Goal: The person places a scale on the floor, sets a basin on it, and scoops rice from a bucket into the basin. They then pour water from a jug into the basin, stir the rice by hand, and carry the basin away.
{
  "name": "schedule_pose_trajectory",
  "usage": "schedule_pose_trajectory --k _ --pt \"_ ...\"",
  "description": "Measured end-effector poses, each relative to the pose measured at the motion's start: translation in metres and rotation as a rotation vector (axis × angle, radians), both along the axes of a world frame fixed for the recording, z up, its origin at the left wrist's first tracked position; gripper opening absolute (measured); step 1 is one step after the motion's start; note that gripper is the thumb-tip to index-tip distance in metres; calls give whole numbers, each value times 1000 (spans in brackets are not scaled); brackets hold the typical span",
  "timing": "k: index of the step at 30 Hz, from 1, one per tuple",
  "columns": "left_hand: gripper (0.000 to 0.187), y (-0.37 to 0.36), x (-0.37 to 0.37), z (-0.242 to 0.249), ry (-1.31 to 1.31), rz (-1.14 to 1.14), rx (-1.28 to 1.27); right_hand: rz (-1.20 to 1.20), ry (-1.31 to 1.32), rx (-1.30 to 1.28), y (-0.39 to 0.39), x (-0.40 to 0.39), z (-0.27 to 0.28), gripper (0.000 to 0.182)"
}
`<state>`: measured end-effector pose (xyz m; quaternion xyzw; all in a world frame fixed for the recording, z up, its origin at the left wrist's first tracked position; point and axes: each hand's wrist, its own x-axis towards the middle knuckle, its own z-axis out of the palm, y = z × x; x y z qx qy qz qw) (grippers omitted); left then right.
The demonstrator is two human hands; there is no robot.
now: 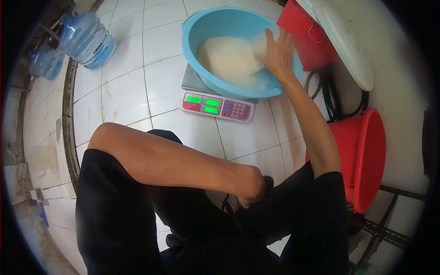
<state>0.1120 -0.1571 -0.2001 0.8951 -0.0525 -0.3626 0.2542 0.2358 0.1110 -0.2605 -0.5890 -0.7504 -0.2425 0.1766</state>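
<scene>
Inside the light blue basin (195,59), my right hand (280,52) grips a whitish translucent container (260,43), its kind blurred. Under it lies a heap of pale, fine-grained stuff that looks like rice (224,55). Below the basin sits a digital scale (217,107) with green lit displays and a keypad facing me. My left hand (251,185) hangs bent at the wrist by my dark-clothed leg, apart from the basin. Its fingers are curled down and mostly hidden, so whether they hold anything does not show.
At right, a red bucket (339,146) lies tipped beside the wall, near a coiled black hose (337,98). Another red container (300,32) and a white lid (343,43) stand behind. Large water bottles (87,39) stand at far left on white floor tiles (123,94).
</scene>
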Motion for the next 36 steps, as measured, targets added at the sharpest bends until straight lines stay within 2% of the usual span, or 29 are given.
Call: schedule_pose_trajectory --k 1,2,4,5,7,9,11,13,15,17,18,20,22,24,26,27,29,33,36 --pt "38 1 1 -1 3 0 -9 129 -148 32 -4 1 6 82" --pt "38 1 3 -1 2 -6 -11 123 -149 29 -8 4 12 82" --pt "39 3 7 -2 60 58 -49 176 -311 87 -10 7 27 86" --pt "39 3 9 -2 60 58 -49 175 -312 87 -9 14 34 86" --pt "37 4 12 5 16 -12 47 188 -111 198 -7 34 56 85" --pt "37 9 15 12 54 -25 39 176 225 223 -15 50 85 89" --pt "36 11 20 10 91 -45 30 82 651 48 7 117 99 80" --pt "50 10 25 -2 82 -13 -13 189 1265 -288 -8 185 122 80" --pt "44 20 22 8 53 -20 -38 180 1547 -359 -78 206 173 78" --pt "39 24 22 7 10 -46 -63 102 1861 -241 -131 249 194 70" --pt "42 25 25 -2 -1 -27 -91 77 1851 -204 -158 271 198 70" --pt "50 29 30 -9 -5 -3 -144 -81 1729 42 -214 321 199 62" --pt "55 37 38 -12 -9 -61 -153 -298 1508 37 -266 405 184 57" --pt "61 43 45 -19 3 -37 -100 -516 1254 -157 -299 476 161 66" --pt "62 51 50 -24 18 -38 -103 -890 873 41 -314 557 96 74" --pt "63 55 53 -27 39 1 -126 -947 503 38 -322 592 53 79" --pt "64 62 58 -36 55 -11 -143 -946 127 -30 -330 601 28 84" --pt "67 72 66 -41 77 19 -73 -919 154 -141 -283 563 -18 85" --pt "66 73 69 -45 108 83 -118 -936 181 -302 -252 526 -44 81"
